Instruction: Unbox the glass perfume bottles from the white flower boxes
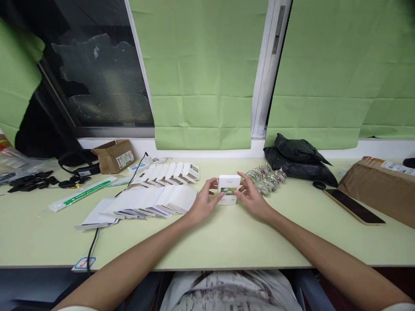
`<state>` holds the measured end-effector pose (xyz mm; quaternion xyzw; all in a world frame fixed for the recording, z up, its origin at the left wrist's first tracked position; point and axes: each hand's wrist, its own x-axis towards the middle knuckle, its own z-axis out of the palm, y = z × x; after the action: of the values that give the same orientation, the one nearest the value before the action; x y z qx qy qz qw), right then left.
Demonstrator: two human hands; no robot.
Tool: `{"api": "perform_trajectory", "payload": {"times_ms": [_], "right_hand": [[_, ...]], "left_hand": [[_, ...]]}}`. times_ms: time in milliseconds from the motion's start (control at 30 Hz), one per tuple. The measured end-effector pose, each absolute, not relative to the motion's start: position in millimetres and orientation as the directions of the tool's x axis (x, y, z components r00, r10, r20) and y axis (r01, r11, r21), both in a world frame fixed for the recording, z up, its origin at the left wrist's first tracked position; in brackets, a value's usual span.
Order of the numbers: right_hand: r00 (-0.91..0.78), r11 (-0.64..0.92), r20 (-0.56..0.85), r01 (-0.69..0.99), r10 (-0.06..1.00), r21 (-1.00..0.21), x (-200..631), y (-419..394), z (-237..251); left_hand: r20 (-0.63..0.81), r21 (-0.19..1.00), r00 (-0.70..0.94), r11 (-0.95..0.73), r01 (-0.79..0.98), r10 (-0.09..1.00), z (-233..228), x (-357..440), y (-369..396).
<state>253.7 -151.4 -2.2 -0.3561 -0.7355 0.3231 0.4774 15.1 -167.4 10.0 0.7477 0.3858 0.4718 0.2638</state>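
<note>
A small white box (228,199) with a green picture on its front stands upright on the table in front of me. My left hand (205,199) grips its left side, with the thumb on the front face. On the opposite side, my right hand (254,198) holds it the same way. Just left of my left hand lies a row of flat white boxes (142,201) leaning over one another. Behind them is a row of small white cartons (165,173). Several clear-wrapped round pieces with gold tops (267,180) lie beyond my right hand.
Black plastic bags (298,160) lie by the window at the back right. A phone (355,207) and a large cardboard box (379,185) are at the right. An opened cardboard box (113,157), a green-striped packet (82,194) and a black cable (94,242) are on the left.
</note>
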Motion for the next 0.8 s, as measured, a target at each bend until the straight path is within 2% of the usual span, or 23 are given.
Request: {"api": "perform_trajectory", "payload": {"times_ms": [533, 800], "right_hand": [[-0.245, 0.578, 0.524, 0.286, 0.815, -0.764, 252, -161, 8], [-0.276, 0.618, 0.554, 0.284, 0.785, -0.733, 252, -162, 11]], "left_hand": [[0.522, 0.779, 0.179, -0.552, 0.298, 0.834, 18, 16, -175], [0.584, 0.729, 0.193, -0.614, 0.303, 0.788, 18, 15, -172]]}}
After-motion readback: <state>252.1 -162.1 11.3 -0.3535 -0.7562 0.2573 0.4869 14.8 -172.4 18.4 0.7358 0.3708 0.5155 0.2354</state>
